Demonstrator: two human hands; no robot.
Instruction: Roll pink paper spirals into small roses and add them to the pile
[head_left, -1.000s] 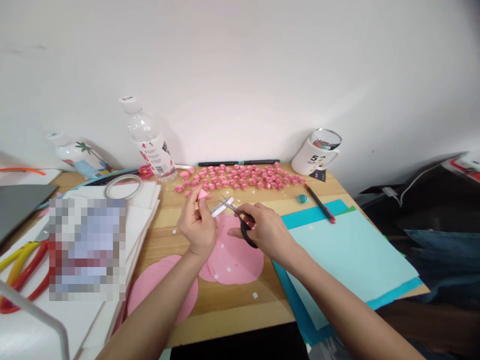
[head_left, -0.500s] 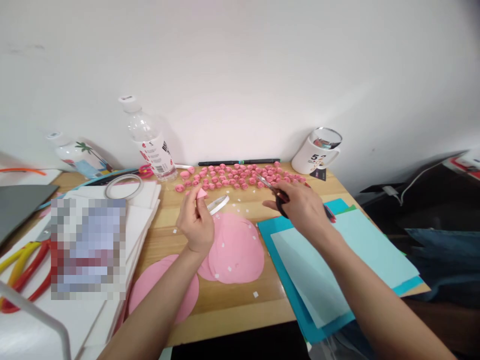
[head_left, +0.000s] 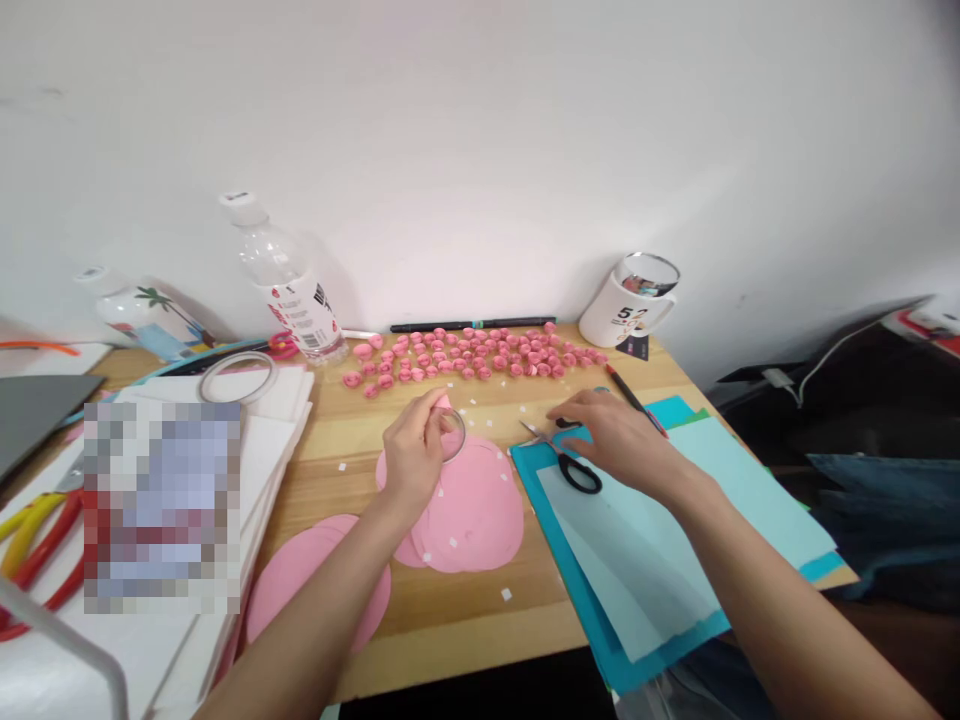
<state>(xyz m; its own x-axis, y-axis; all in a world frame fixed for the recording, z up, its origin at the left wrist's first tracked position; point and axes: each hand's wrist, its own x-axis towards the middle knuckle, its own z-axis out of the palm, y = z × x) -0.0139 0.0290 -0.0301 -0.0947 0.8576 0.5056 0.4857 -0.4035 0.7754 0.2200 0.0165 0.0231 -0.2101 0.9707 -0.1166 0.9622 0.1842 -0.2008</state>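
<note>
My left hand (head_left: 412, 450) is closed, pinching a small pink paper piece (head_left: 442, 402) at its fingertips. A narrow roll of tape (head_left: 459, 440) shows right beside those fingers, above a stack of pink paper circles (head_left: 476, 510); whether the hand also grips the roll I cannot tell. My right hand (head_left: 619, 430) is open, its fingers stretched over black-handled scissors (head_left: 581, 475). The scissors lie on the edge of the blue and pale sheets (head_left: 622, 570), blades pointing left. Behind both hands, many small pink paper rolls (head_left: 480, 355) spread across the wooden table (head_left: 465, 625).
A water bottle (head_left: 289, 290) stands at the back left and a white mug (head_left: 626, 305) at the back right. A dark pen (head_left: 472, 325) lies along the wall. White sheets (head_left: 277, 440) and red-and-yellow-handled pliers (head_left: 45, 540) occupy the left. Another pencil (head_left: 630, 395) rests near my right hand.
My right hand has let go of the scissors, which now lie on the sheets. My left hand has moved right to the tape roll with the pink paper piece still in its fingers.
</note>
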